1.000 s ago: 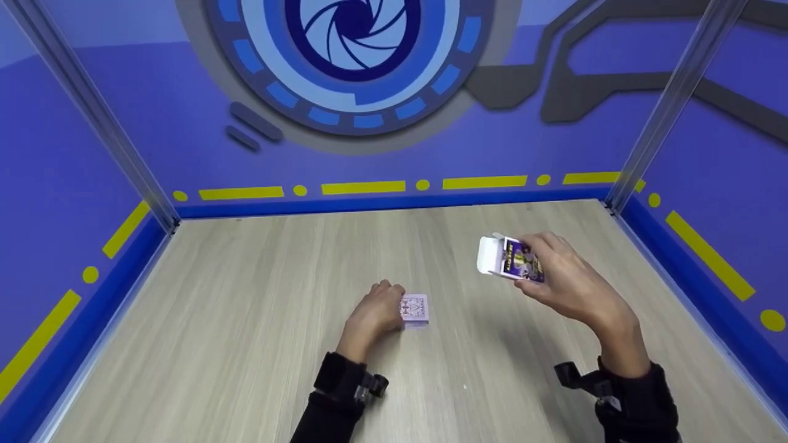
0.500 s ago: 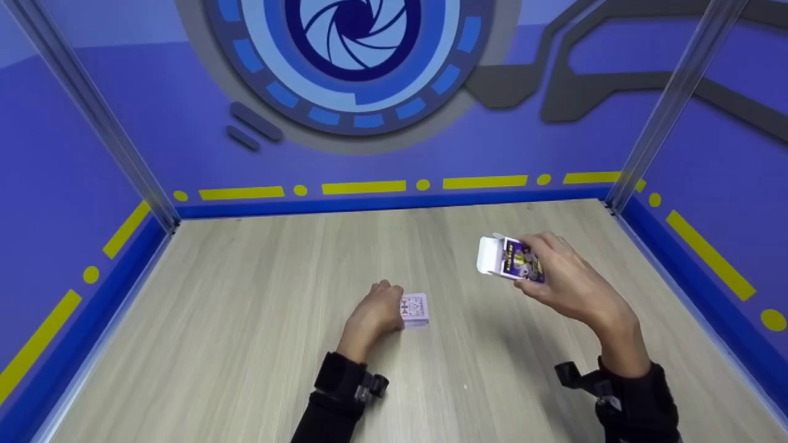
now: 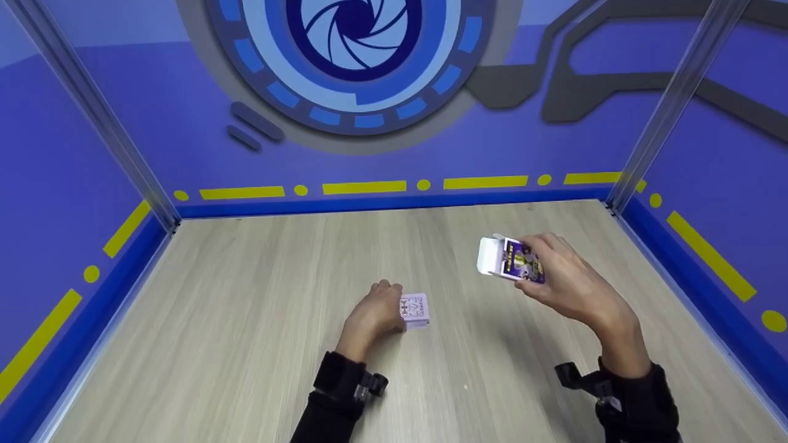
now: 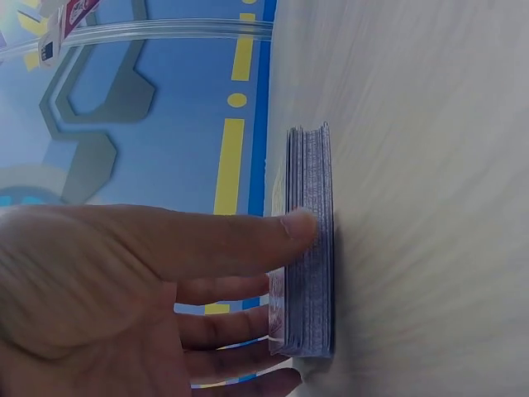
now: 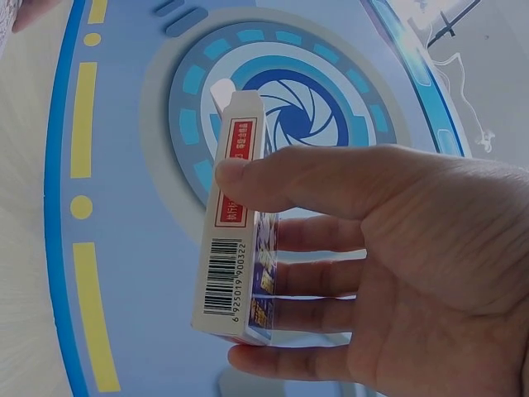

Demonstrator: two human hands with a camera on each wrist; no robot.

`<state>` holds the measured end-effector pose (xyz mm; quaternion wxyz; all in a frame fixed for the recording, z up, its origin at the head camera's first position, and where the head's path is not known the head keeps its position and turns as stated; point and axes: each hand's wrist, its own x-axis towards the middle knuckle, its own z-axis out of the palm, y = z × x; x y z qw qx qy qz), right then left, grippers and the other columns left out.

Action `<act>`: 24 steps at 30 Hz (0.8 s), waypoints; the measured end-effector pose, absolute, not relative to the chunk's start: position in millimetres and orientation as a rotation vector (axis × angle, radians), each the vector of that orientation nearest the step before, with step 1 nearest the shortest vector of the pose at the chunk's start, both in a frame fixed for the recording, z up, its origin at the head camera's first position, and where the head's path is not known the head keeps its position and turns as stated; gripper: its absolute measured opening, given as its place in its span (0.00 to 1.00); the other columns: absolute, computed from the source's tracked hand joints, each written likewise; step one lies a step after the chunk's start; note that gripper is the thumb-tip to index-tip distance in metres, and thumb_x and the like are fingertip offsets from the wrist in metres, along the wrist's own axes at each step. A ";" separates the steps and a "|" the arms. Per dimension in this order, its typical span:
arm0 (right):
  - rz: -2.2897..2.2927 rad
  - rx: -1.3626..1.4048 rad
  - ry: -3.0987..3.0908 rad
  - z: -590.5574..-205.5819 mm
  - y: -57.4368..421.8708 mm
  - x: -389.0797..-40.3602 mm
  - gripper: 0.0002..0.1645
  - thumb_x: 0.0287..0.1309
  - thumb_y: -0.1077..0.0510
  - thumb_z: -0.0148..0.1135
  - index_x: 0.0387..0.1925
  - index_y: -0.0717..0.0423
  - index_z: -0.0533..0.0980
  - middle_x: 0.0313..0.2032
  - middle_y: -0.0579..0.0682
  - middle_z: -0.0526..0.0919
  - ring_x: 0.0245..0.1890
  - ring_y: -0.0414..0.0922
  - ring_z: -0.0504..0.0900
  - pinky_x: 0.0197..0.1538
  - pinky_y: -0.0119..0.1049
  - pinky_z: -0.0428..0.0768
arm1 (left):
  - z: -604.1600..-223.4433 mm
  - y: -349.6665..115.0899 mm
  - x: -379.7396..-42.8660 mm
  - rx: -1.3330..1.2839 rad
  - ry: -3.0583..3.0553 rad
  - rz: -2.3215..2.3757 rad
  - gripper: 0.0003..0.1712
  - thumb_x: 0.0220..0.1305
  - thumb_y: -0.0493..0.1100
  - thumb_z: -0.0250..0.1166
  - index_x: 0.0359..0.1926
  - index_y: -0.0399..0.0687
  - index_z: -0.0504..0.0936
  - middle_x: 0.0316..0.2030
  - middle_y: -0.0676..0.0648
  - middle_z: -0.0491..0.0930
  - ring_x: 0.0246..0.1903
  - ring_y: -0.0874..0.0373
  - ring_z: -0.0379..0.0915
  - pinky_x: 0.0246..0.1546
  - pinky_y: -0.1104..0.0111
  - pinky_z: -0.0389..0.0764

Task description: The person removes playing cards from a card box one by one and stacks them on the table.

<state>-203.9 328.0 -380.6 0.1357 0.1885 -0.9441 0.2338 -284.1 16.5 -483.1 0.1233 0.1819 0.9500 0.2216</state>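
A deck of playing cards [image 3: 415, 307] lies on the wooden table, its patterned back facing up. Around its left end is my left hand [image 3: 375, 309], holding it. In the left wrist view the thumb presses the long edge of the deck [image 4: 307, 289], and the other fingers reach to the far side, their tips partly hidden. My right hand [image 3: 569, 277] grips a card box [image 3: 522, 261] in the air, right of the deck. The box's white flap [image 3: 489, 255] hangs open toward the left. Seen from the right wrist, the thumb lies on the barcode side of the box [image 5: 221, 281].
Blue-purple panels [image 3: 369, 166] with yellow marks enclose the table [image 3: 258, 295] at the back and both sides. Metal posts [image 3: 671, 104] stand at the back corners. Black wrist straps with cameras [image 3: 372, 384] sit on both wrists.
My left fingers have shifted very slightly left, showing a little more of the deck's back. The right hand and the box look the same.
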 end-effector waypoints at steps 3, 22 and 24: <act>0.668 0.551 -2.721 -380.8 328.2 -203.7 0.35 0.55 0.63 0.76 0.62 0.66 0.72 0.54 0.61 0.77 0.46 0.52 0.76 0.45 0.49 0.79 | -479.5 15.7 -283.1 0.509 2.786 0.724 0.44 0.54 0.42 0.80 0.68 0.30 0.71 0.58 0.34 0.73 0.61 0.41 0.69 0.66 0.52 0.70; 0.516 0.643 -2.649 -384.0 308.0 -204.3 0.37 0.47 0.62 0.81 0.60 0.63 0.75 0.54 0.59 0.78 0.50 0.54 0.75 0.49 0.50 0.74 | -413.0 59.9 -229.2 0.988 2.832 1.775 0.04 0.70 0.39 0.68 0.44 0.44 0.84 0.36 0.51 0.82 0.36 0.62 0.78 0.37 0.67 0.82; 0.511 0.656 -2.668 -385.6 302.1 -204.0 0.38 0.47 0.61 0.82 0.60 0.62 0.74 0.54 0.58 0.78 0.49 0.53 0.75 0.48 0.49 0.76 | -413.3 64.7 -226.9 0.987 2.794 1.791 0.05 0.70 0.37 0.68 0.44 0.43 0.82 0.36 0.51 0.82 0.35 0.64 0.78 0.35 0.69 0.82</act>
